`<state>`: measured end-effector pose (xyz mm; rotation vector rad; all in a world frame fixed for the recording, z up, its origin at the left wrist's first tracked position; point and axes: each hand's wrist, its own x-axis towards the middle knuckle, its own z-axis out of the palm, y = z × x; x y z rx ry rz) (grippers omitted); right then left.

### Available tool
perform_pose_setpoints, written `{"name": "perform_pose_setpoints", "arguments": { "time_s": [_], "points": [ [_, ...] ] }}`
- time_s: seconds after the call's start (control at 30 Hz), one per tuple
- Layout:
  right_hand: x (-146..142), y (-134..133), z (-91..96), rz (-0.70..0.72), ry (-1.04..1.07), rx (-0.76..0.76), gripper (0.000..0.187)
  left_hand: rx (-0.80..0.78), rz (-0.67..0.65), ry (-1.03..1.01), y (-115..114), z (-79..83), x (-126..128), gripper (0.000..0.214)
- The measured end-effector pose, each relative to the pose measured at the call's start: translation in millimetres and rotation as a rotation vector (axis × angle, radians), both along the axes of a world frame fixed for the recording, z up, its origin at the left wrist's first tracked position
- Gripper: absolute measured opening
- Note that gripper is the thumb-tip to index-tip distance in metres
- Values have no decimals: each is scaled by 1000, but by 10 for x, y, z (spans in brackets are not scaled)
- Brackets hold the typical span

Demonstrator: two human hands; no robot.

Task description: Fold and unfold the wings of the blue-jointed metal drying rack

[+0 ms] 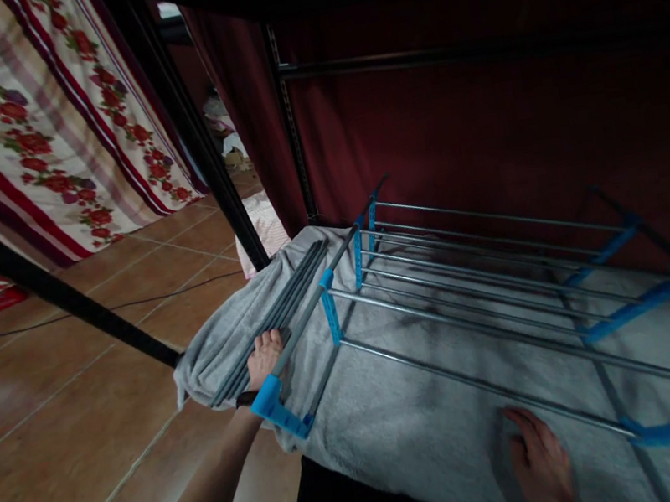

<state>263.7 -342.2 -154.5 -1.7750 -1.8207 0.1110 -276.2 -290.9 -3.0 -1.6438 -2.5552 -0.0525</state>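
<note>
My left hand reaches under the rack's near end, its fingers curled over a bundle of grey metal tubes lying on the grey blanket. How many tubes it grips is hidden. A partly assembled rack of metal tubes and blue plastic brackets stands on the blanket beside that hand. One blue bracket is right by my left wrist. My right hand is near the blanket's front part, below the rack's lowest front tube. Nothing shows in it; its fingers are loosely bent and the thumb stands apart.
The grey blanket covers the raised surface. Black metal posts frame it, with a dark red curtain behind. At left are a tiled floor, a thin cable and a floral cloth. A pale striped cloth lies beyond the blanket.
</note>
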Motion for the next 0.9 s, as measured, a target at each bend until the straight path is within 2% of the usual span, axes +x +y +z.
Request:
{"name": "perform_pose_setpoints", "arguments": {
  "time_s": [0.23,0.43,0.9],
  "points": [
    [-16,-4,-48,18,-40,41,48,20,-60,-19,26,-10,-134,33],
    [-70,-9,21,21,-29,64,45,-3,-84,1,36,-98,-198,30],
    [-171,-45,157,-13,17,19,46,-8,-34,43,159,-86,-173,30]
  ]
}}
